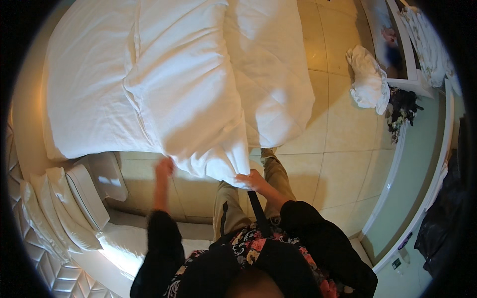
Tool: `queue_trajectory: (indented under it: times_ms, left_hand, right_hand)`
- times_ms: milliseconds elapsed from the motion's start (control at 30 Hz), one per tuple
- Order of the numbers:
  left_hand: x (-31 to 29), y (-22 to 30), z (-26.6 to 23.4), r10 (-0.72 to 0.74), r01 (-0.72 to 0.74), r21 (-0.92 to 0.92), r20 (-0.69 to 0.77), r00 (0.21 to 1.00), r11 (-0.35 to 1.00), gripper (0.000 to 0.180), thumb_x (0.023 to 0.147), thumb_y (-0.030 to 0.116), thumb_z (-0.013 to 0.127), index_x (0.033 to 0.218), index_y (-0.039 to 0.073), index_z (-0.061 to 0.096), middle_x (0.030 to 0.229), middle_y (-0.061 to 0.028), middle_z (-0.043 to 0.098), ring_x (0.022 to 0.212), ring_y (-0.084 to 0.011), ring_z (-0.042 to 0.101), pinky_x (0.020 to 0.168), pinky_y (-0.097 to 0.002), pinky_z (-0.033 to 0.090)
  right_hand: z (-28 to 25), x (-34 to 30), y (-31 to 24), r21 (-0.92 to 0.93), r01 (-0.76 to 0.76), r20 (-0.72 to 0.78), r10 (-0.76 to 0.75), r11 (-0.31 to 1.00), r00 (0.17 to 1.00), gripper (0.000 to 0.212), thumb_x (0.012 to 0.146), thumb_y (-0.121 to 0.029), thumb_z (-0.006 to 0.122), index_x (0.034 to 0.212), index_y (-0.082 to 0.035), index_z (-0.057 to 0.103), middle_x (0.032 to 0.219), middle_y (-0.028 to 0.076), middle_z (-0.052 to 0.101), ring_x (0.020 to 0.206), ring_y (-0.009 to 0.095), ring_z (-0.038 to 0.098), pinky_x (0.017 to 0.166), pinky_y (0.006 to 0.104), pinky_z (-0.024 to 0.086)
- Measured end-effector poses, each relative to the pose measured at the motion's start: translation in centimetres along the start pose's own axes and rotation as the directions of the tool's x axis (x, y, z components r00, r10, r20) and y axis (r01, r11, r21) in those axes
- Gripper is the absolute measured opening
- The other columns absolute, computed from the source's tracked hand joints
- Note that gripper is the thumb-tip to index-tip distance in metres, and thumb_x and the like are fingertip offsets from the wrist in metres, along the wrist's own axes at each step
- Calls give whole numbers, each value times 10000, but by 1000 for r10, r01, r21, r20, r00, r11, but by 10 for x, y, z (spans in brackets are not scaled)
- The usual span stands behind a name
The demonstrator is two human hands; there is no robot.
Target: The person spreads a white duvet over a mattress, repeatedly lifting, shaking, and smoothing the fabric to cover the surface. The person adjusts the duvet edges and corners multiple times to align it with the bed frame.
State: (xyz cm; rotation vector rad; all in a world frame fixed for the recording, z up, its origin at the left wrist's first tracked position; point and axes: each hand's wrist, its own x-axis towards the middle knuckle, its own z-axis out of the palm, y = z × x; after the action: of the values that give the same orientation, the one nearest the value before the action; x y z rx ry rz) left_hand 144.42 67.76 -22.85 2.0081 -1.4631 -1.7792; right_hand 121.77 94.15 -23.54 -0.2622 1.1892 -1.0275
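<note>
Left hand (164,168) is showing motion blur at lower centre-left, so finger positions are not resolving. Right hand (250,181) fingertips are tucking under the white duvet (184,89) corner, out of sight. Duvet's top edge is running off the upper frame. Dark heap (401,110) at upper right is reading too small to identify.

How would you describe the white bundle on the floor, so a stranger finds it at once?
Start from the big white duvet and look right across the tiled floor. The crumpled white cloth lies beside a white cabinet. Unlike the dark clothes beside it, it is white.
</note>
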Motion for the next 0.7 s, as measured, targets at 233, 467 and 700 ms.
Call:
queue_trajectory:
  times_ms: [233, 467, 700]
  left_hand:
    - [-200, -51, 165, -105, 774, -608, 770, 629, 176, 784, 702, 687, 257, 1164, 65, 375, 1147, -137, 430, 1044, -280, 403, 855, -413, 322]
    - [-171, -85, 227, -100, 264, -927, 299, 949, -265, 525, 801, 436, 366, 1206, 104, 334, 1191, -78, 396, 1083, -279, 375, 908, -437, 290]
    - [-188, -52, 209, -352, 89, -981, 146, 924, -174, 369, 816, 301, 389, 1113, 87, 432, 1067, -61, 500, 952, -236, 485, 809, -371, 388]
  right_hand:
    - [31, -12, -30, 135, -321, 19, 322, 937, 947, 376, 758, -307, 550, 945, 19, 541, 740, 60, 571, 654, 115, 519, 549, 239, 418]
    - [5, -15, -46, -96, -269, 51, 275, 958, 960, 355, 734, -249, 570, 941, 38, 538, 815, 79, 572, 692, 149, 532, 594, 258, 430]
    - [-23, 116, -196, -491, 257, -388, -473, 832, 791, 409, 727, -411, 536, 620, -21, 472, 513, 64, 484, 465, 153, 496, 392, 281, 376]
